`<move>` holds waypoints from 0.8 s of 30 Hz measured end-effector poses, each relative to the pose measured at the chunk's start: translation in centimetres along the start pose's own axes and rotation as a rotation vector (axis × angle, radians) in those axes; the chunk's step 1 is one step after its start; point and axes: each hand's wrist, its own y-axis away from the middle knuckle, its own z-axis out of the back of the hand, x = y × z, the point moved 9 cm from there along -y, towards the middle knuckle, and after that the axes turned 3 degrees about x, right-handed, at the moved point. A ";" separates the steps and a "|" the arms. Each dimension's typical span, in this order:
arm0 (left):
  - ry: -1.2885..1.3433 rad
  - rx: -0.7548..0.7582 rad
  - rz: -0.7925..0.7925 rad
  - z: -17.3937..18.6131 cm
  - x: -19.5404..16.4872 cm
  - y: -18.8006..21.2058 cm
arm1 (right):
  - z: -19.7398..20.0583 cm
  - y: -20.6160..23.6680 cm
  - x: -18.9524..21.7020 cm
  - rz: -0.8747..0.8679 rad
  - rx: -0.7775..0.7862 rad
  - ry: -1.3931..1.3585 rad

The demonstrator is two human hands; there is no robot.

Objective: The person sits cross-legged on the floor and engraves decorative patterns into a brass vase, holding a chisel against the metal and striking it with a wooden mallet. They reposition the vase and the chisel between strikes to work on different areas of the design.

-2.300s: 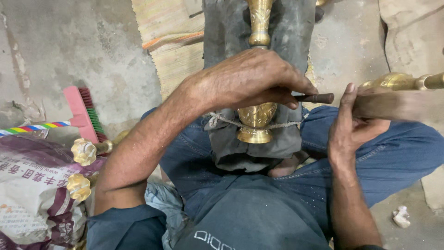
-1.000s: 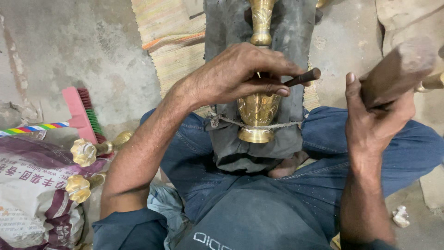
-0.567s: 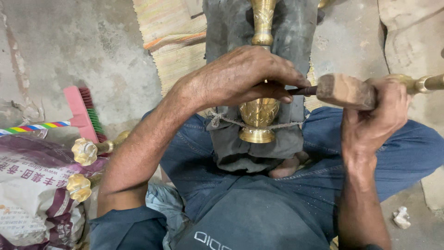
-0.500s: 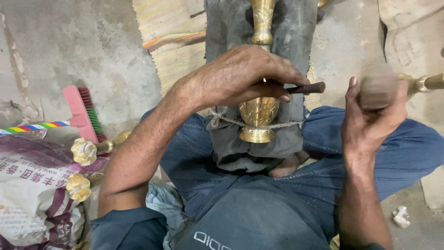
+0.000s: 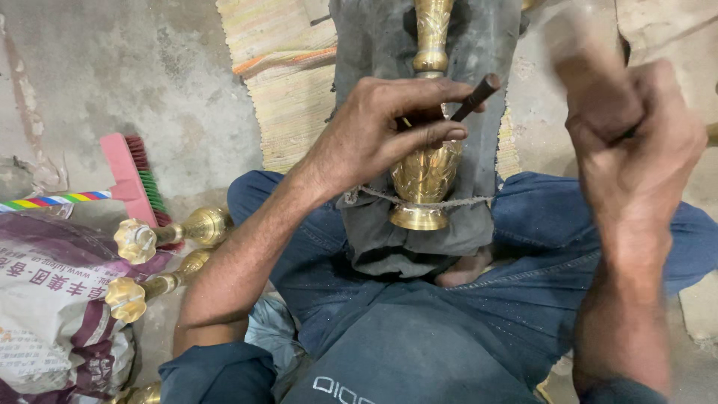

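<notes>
The left hand [image 5: 381, 135] is pinching a dark chisel [image 5: 473, 99] against the brass vase [image 5: 426, 168], which is lying tied onto grey padding [image 5: 479, 45] between the knees, while the right hand [image 5: 636, 135], blurred at the right, is gripping a wooden mallet [image 5: 580, 52] raised above it.

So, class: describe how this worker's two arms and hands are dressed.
Both forearms are bare, with dark blue sleeves rolled up near the elbows. The left hand and right hand wear no gloves, rings or watch; the right one is motion-blurred.
</notes>
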 end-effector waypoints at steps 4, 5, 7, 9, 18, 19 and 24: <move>0.074 -0.147 0.078 0.6 -0.2 1.5 | -0.1 -3.8 0.4 0.022 0.233 -0.037; 0.084 -0.190 0.086 0.8 -0.4 1.9 | -0.7 -4.5 0.5 0.056 0.294 -0.008; 0.092 -0.271 0.167 0.8 -0.3 2.6 | -0.9 -5.8 0.7 0.147 0.300 -0.115; 0.075 -0.334 0.211 0.8 -0.4 3.0 | -1.5 -6.6 0.4 0.239 0.311 -0.116; 0.155 -0.465 0.312 0.7 -0.6 3.8 | -7.2 -9.0 -3.3 0.314 0.467 0.060; 0.176 -0.472 0.333 0.6 -0.4 4.0 | -7.7 -9.3 -3.8 0.254 0.522 0.031; 0.164 -0.572 0.364 0.3 -0.7 5.1 | -6.4 -9.9 -0.8 0.417 0.435 0.019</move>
